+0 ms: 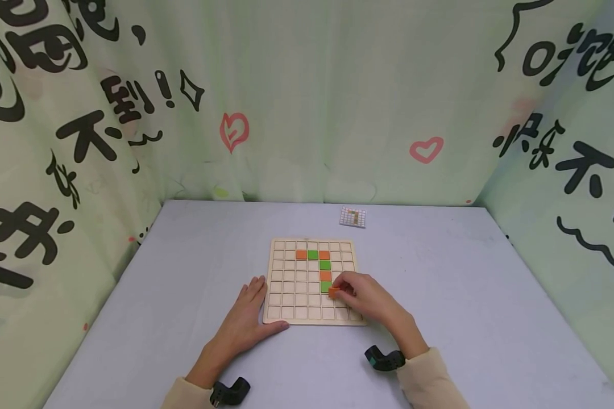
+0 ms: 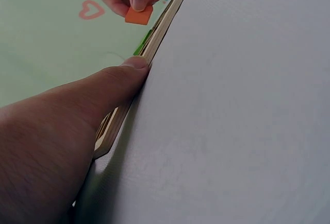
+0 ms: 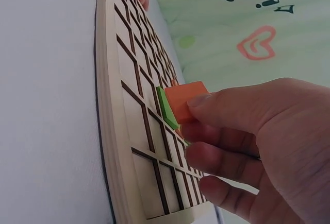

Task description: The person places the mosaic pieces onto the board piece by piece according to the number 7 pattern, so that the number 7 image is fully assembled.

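A wooden grid board (image 1: 302,313) lies flat on the table, with a line of orange and green square tiles set in its cells. The row of tiles turns down into a column that ends in a green tile (image 1: 326,287). Between thumb and fingertips, my right hand (image 1: 365,292) pinches an orange square tile (image 3: 185,100), tilted just over the board by that green tile. My left hand (image 1: 245,318) rests at the board's left edge with straight fingers, its thumb (image 2: 135,63) lying on the near edge.
A small card (image 1: 353,217) printed with a grid pattern lies behind the board. The white table (image 1: 210,238) reaches back to a printed curtain (image 1: 327,113), which also hangs along both sides. Each wrist wears a black camera (image 1: 385,359).
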Motion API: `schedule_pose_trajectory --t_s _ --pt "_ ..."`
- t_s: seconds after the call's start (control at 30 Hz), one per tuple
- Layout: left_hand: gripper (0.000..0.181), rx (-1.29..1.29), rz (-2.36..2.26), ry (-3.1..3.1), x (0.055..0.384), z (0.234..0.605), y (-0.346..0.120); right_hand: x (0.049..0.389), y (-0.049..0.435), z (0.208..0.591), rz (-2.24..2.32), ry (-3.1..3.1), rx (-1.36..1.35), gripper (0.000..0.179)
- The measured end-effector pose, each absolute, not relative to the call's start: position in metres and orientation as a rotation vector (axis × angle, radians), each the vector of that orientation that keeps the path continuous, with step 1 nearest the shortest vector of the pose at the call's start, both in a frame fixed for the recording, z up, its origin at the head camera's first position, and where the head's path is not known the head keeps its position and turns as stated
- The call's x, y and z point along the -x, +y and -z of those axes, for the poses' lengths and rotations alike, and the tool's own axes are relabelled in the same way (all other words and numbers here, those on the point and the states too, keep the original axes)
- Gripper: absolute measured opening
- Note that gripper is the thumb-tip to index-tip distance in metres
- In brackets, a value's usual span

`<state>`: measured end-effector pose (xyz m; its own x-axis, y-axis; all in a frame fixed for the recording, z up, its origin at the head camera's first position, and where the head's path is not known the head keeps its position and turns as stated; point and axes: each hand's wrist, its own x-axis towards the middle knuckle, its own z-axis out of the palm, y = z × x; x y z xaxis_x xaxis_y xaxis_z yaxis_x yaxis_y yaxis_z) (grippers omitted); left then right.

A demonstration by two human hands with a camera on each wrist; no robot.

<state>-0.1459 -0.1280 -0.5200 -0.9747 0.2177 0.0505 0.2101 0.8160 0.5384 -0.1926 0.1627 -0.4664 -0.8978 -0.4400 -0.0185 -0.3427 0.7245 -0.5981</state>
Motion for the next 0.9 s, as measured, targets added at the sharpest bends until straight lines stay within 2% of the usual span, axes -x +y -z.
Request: schedule_pose_trajectory --t_s 0.57,0.9 --pt "0.106 -0.367 -0.879 2.989 0.144 0.5168 -0.1278 0.1885 0.155 0.4737 0.885 2.794 0.74 0.004" --pt "0.106 -0.376 -0.893 2.984 0.144 0.5165 -0.128 0.1875 0.1534 0.4758 0.87 2.773 0.708 0.005"
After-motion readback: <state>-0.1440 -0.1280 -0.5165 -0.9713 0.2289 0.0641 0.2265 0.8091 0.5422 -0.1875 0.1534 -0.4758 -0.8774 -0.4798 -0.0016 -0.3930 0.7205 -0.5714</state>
